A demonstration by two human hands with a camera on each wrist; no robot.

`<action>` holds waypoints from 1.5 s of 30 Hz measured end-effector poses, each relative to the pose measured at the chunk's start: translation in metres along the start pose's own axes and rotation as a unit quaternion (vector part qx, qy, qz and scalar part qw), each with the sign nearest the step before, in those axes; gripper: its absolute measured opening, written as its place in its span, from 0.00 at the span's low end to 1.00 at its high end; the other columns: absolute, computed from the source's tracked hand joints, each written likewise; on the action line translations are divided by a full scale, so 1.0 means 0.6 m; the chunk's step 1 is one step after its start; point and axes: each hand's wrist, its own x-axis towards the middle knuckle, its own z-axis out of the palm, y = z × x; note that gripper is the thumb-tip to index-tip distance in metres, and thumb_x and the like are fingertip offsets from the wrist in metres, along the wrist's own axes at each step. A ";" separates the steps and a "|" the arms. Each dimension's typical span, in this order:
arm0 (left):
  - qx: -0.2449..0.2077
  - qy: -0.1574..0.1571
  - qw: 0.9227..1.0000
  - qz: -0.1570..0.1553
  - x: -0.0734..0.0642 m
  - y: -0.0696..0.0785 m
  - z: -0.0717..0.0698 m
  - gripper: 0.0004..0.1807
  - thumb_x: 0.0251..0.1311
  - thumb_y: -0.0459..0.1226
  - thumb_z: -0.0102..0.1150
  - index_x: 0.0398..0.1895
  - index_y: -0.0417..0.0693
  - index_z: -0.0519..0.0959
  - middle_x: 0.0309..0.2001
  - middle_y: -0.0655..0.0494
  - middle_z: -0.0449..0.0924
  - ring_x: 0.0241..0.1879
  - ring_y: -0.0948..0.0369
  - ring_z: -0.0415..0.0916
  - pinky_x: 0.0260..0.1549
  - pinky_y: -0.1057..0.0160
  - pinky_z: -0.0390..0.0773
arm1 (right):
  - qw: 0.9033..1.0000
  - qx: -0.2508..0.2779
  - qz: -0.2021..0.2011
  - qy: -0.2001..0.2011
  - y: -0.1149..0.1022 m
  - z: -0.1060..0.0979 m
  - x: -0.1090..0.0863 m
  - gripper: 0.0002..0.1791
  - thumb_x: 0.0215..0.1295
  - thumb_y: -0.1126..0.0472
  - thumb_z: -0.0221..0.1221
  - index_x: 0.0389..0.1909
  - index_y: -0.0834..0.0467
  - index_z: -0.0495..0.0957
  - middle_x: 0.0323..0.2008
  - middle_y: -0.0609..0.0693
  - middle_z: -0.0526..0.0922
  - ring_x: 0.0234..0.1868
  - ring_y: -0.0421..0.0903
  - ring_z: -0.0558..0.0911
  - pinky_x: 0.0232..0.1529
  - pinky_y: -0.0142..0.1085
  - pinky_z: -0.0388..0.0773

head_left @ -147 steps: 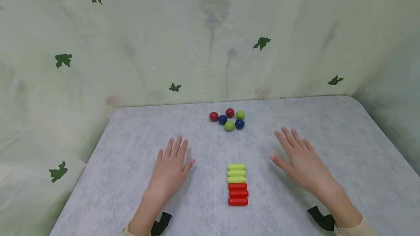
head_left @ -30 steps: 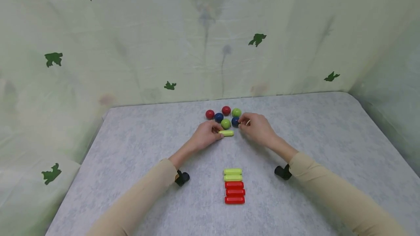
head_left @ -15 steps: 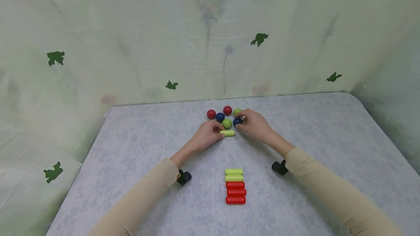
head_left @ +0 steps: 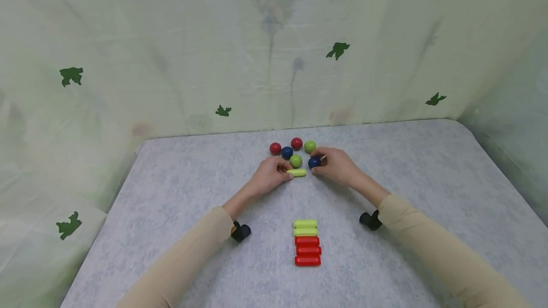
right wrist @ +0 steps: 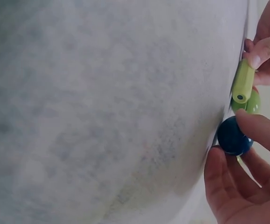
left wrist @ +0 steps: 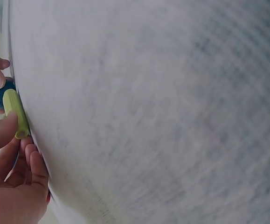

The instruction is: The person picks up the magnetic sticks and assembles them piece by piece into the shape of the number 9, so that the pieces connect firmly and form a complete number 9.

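My left hand (head_left: 269,175) pinches one end of a light green stick (head_left: 297,173), which lies level just in front of the balls. In the right wrist view a small hole shows in the free end of the green stick (right wrist: 243,84). My right hand (head_left: 337,167) grips a dark blue ball (head_left: 314,162) between thumb and fingers, to the right of the stick. Behind the stick sits a green ball (head_left: 296,160). Close by are another blue ball (head_left: 287,152), two red balls (head_left: 275,148) and a second green ball (head_left: 310,146).
Nearer me, two light green sticks (head_left: 305,223) and three red sticks (head_left: 307,251) lie in a column on the grey cloth-covered table (head_left: 192,179). A pale curtain (head_left: 180,51) with green leaf shapes hangs behind the table's far edge.
Both hands have gone from lying open over the table to the balls. The left took the farthest green stick there. The right took hold of a blue ball and drew it slightly rightward.
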 end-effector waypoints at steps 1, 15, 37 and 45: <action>-0.006 0.001 1.000 -0.001 0.000 0.000 0.000 0.06 0.57 0.30 0.67 0.39 0.40 0.85 0.34 0.53 0.77 0.32 0.59 0.71 0.33 0.65 0.72 | 1.000 0.003 0.001 -0.001 0.001 0.000 -0.002 0.22 0.59 0.60 0.69 0.55 0.59 0.79 0.48 0.54 0.82 0.43 0.49 0.80 0.46 0.45 0.76; -0.026 0.000 1.000 -0.015 0.004 -0.007 0.005 0.07 0.59 0.31 0.66 0.41 0.40 0.85 0.34 0.53 0.77 0.32 0.60 0.71 0.31 0.66 0.71 | 1.000 0.020 -0.009 -0.019 0.001 0.008 -0.017 0.21 0.60 0.58 0.69 0.53 0.56 0.79 0.46 0.50 0.82 0.43 0.46 0.80 0.45 0.44 0.77; -0.050 0.055 0.996 -0.052 -0.008 0.004 0.005 0.11 0.60 0.31 0.65 0.45 0.39 0.82 0.35 0.52 0.79 0.34 0.59 0.74 0.35 0.64 0.75 | 0.998 0.046 -0.007 -0.047 0.005 0.005 -0.021 0.22 0.63 0.55 0.66 0.56 0.57 0.78 0.42 0.49 0.81 0.42 0.47 0.77 0.45 0.42 0.76; -0.055 0.116 0.991 -0.044 -0.005 0.016 0.012 0.19 0.59 0.34 0.67 0.53 0.42 0.77 0.41 0.48 0.78 0.41 0.55 0.75 0.42 0.58 0.76 | 0.997 0.053 -0.014 -0.045 0.011 0.007 -0.020 0.22 0.63 0.55 0.66 0.56 0.57 0.78 0.42 0.49 0.82 0.42 0.46 0.78 0.46 0.43 0.77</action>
